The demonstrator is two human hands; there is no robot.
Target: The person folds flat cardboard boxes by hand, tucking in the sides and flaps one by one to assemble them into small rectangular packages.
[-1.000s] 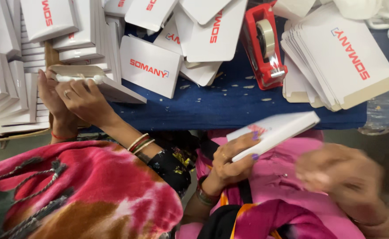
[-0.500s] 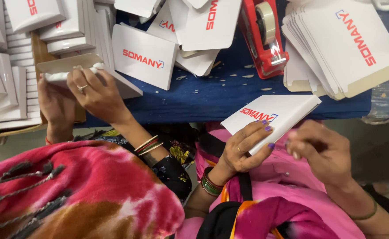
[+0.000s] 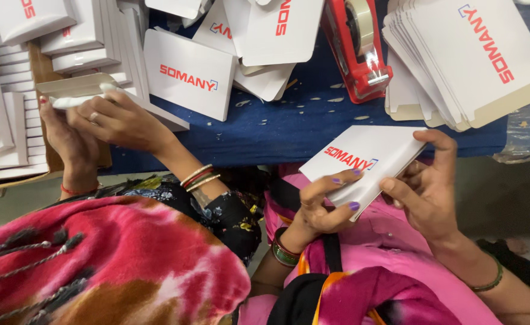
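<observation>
**Both hands clasped on one flat white box**

Left hand (image 3: 322,207) and right hand (image 3: 427,189) closed on a flat white box (image 3: 367,159) with red lettering, held tilted above the pink lap, at the near edge of the blue-covered table (image 3: 289,129). Left hand underneath the box's near left corner, thumb and purple-nailed fingers pinching that edge. Right hand wrapped around the right end, index finger laid along the far edge, thumb pressed on the near side. Box off the table surface, borne only by the two hands.

Far of the box, on the blue cover: a red tape dispenser (image 3: 358,45) with its roll of clear tape. Just right of that, a thick stack of flat white cartons (image 3: 470,60), fanned slightly. Far and left of the dispenser, loose white boxes (image 3: 187,72) lying overlapped at odd angles. At the far left, piled white boxes (image 3: 6,120) stacked on edge in rows.

On the left, a co-worker in a pink-and-red patterned garment, with both of the co-worker's hands (image 3: 117,117) curled around another white box (image 3: 78,90), gripped at its edge beside the piled rows. Thin bangles on that near wrist. Well apart from the held box on the right.
</observation>
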